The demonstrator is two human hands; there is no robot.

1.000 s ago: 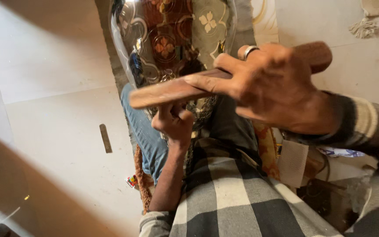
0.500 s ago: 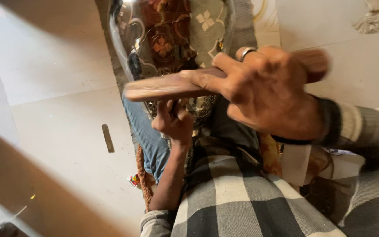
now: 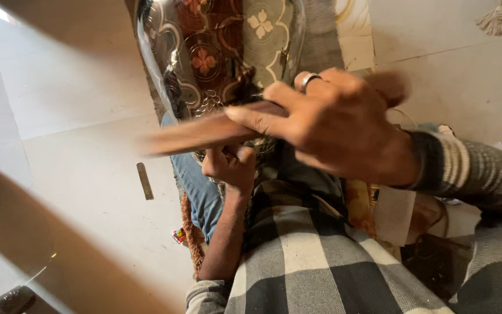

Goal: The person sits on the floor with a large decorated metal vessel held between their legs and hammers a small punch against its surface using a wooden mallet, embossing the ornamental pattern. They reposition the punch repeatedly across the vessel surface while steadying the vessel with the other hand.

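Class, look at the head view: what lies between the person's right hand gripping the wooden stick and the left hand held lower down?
In the head view, only the wooden stick crosses between right hand and left hand; behind it sits the engraved metal vessel.

Above the grey-and-white checked cloth [image 3: 315, 256], the shiny vessel [image 3: 216, 52] shows brown and cream flower patterns; a brown wooden stick [image 3: 204, 132] crosses it.

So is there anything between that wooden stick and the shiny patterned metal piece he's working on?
Nothing visible does. The right hand grips the wooden stick, which lies blurred straight across the lower edge of the metal piece. The left hand sits just beneath, under the piece, not between them.
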